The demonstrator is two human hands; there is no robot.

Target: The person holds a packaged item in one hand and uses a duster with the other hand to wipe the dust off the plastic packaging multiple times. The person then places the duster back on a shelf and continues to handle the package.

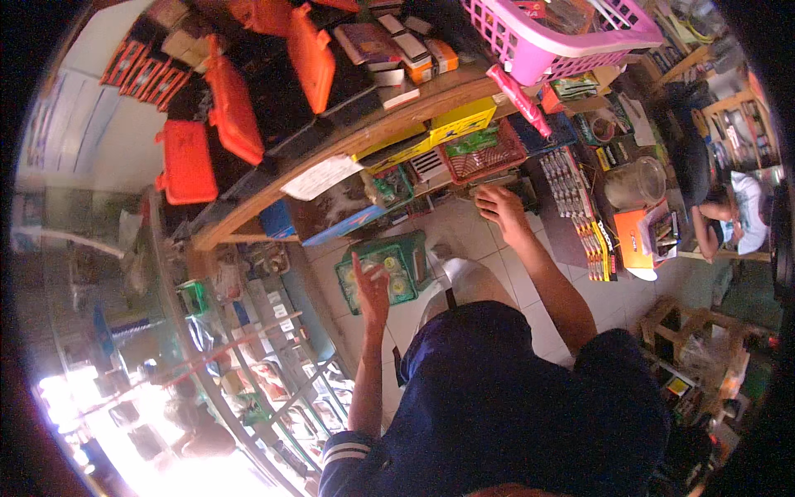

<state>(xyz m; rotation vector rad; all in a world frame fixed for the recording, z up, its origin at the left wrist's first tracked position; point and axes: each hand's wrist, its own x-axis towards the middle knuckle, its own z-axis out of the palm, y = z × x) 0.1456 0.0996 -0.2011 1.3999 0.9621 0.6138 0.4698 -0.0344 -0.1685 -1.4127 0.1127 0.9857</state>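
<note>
My left hand [371, 291] is raised over a green basket [347, 300] that stands low on the tiled floor. Its index finger points out straight, and nothing shows in the hand. Farther right, my right hand [502, 209] reaches toward the shelf with fingers apart and slightly bent, also holding nothing that I can see. Just beyond it a dark red basket [490, 170] with a green packet [474, 141] in it sits on the lower shelf. Round pale items lie in the green basket, too small to name.
A wooden shelf edge [331, 139] curves across the front, with orange plastic cases [189, 161] and a pink basket [546, 58] on top. Rows of small packs [570, 186] lie at the right. A glass display case [273, 389] stands left. Another person [729, 215] is at the far right.
</note>
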